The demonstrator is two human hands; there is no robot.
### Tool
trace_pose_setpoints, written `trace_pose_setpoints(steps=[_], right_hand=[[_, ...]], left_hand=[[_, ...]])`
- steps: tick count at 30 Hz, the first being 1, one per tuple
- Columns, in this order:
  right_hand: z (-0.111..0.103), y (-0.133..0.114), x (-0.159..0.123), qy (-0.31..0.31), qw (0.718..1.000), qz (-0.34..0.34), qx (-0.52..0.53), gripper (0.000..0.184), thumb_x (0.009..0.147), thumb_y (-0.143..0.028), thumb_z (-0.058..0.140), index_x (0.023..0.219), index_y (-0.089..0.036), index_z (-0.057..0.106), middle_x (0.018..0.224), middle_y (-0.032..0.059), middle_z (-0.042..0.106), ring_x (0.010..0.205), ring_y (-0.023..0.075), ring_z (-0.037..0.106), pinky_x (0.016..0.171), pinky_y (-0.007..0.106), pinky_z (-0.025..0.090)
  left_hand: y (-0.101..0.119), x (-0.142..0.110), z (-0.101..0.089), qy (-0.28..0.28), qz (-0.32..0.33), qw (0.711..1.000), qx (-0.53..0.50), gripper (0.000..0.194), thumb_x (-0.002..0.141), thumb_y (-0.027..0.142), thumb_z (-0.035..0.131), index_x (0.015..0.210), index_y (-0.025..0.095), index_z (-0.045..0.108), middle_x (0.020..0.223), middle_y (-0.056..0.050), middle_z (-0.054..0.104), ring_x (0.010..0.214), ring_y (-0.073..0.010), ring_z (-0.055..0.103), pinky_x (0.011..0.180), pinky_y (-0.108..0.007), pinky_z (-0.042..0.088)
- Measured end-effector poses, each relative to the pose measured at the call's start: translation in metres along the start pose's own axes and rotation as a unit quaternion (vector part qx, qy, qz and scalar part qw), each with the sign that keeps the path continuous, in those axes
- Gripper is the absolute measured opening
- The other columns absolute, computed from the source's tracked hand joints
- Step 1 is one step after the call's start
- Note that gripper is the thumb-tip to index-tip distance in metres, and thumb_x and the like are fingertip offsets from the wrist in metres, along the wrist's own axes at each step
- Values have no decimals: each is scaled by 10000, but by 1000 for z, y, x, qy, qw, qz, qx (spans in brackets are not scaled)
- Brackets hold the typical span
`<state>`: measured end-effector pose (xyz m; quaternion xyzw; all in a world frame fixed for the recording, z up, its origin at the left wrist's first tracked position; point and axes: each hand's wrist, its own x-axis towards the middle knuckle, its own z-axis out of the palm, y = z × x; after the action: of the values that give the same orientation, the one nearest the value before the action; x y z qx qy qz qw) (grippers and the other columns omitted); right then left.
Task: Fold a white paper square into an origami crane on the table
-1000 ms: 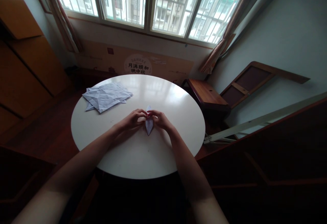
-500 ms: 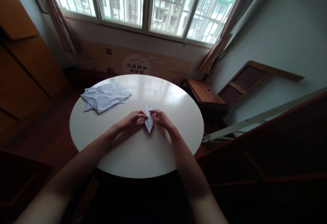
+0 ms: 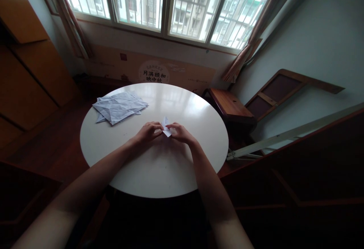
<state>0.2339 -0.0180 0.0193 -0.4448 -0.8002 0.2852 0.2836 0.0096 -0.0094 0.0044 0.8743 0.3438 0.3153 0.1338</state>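
A small piece of folded white paper (image 3: 166, 132) is held between my two hands, over the middle of the round white table (image 3: 159, 173). My left hand (image 3: 150, 130) pinches its left side with thumb and fingers. From the right, my right hand (image 3: 179, 132) grips it, the fingers near its centre. One pointed tip sticks up beyond the fingers and a short point shows on the near side. The finer folds are too small to make out.
Several creased sheets of paper (image 3: 121, 107) lie stacked at the table's far left. A wooden stool (image 3: 230, 103) stands behind the table on the right. Barred windows (image 3: 193, 8) are beyond, and an orange-brown cabinet (image 3: 31, 78) is on the left.
The paper's near point, long before, now looks much shorter, folded or tilted up. Both hands still grip the paper in nearly the same place. The view has shifted slightly.
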Motion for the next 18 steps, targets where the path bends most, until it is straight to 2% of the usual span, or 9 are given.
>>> trace_pose_setpoints(steps=[3,6,8,9,11,13,16,18], right_hand=[[-1,-5,-1,-15,1000,-19,14,338,750,-176,707,1083,-220,740,1073,49,673,976,187,642,931,315,468],[1,-9,1,12,999,-17,36,171,847,-278,636,941,-191,749,972,40,710,918,184,644,874,301,469],[2,-10,2,28,999,-7,34,179,864,-289,606,891,-168,735,873,26,711,838,171,633,804,275,465],[3,-10,3,35,999,-2,29,181,865,-284,598,890,-163,729,832,18,702,793,160,621,766,260,458],[3,-10,3,47,999,7,16,179,862,-258,589,931,-161,723,789,4,681,721,137,590,706,236,439],[4,-11,4,58,998,14,7,205,853,-220,594,1009,-168,715,788,1,673,693,127,573,687,230,430],[8,-12,6,76,996,36,-3,356,841,-177,606,1192,-180,666,789,1,665,681,132,573,702,247,438],[13,-12,8,90,994,57,-13,472,834,-160,616,1305,-181,600,804,5,664,691,143,582,727,267,451]], left_hand=[[-1,1,0,14,-12,1000,-11,206,930,302,573,871,198,741,888,-57,724,833,-199,676,770,-289,482],[0,1,-1,12,-21,999,-35,227,939,323,553,865,186,717,849,-53,715,798,-191,670,738,-273,477],[2,0,0,18,-50,997,-57,235,934,357,563,1053,190,676,856,-39,721,735,-182,668,692,-264,475],[3,0,0,25,-67,995,-68,324,927,370,572,1195,193,612,862,-31,722,688,-173,661,663,-258,470],[5,-1,2,40,-87,992,-86,583,913,362,590,1434,199,388,872,-19,720,604,-154,638,621,-246,461],[5,-1,4,45,-85,991,-93,726,904,320,596,1518,202,226,875,-15,713,572,-142,628,613,-240,461],[3,0,8,45,-67,993,-91,778,895,264,599,1542,216,169,877,-15,697,611,-144,645,639,-246,484],[-1,0,10,49,-43,994,-87,768,881,225,606,1536,227,205,910,-26,683,691,-158,666,689,-269,513]])
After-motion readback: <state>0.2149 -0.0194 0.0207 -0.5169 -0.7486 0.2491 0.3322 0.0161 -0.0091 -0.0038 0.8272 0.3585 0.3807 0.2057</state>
